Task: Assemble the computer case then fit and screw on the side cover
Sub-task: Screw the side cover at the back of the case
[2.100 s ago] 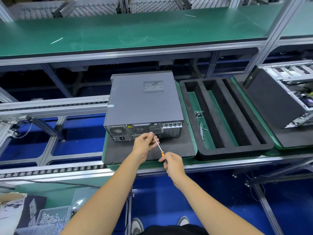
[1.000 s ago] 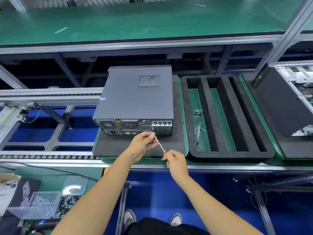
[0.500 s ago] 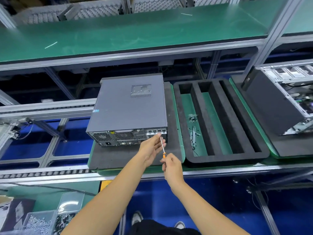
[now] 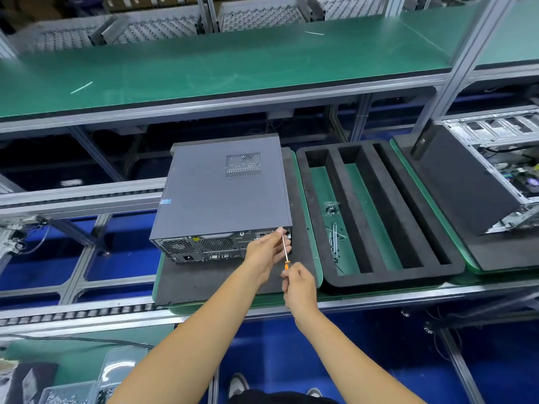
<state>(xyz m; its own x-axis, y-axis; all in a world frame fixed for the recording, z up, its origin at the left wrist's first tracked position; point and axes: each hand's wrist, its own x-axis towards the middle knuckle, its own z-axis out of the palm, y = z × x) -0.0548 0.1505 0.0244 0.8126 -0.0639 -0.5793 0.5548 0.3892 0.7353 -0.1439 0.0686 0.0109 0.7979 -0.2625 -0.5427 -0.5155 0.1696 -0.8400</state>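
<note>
The computer case (image 4: 224,193) lies flat on a black foam pad (image 4: 204,279) on the conveyor line, its grey side cover (image 4: 215,185) facing up with a vent grille towards the far right corner. Its long axis runs near to far, and its rear panel (image 4: 210,246), with fan grilles and ports, faces the person.

At the near right corner of that panel, a slim screwdriver (image 4: 285,250) stands steeply, its tip at the top edge of the rear panel and its orange collar lower down. The right hand (image 4: 299,287) is curled round the handle, which it hides. The left hand (image 4: 267,252) reaches in from the left, fingers bent, fingertips pinching the shaft close to the tip and resting against the panel; it covers the ports at that corner, and the screw itself cannot be seen.

Just right of the case sits a black foam tray (image 4: 376,275) with three long slots running near to far; the left slot holds small metal parts (image 4: 334,234). Further right, a second chassis (image 4: 495,176) lies open, with a dark panel leaning against it. A green shelf (image 4: 218,59) spans the far side above. At the near left, below the line, clear boxes of screws (image 4: 67,393) are partly in view.
</note>
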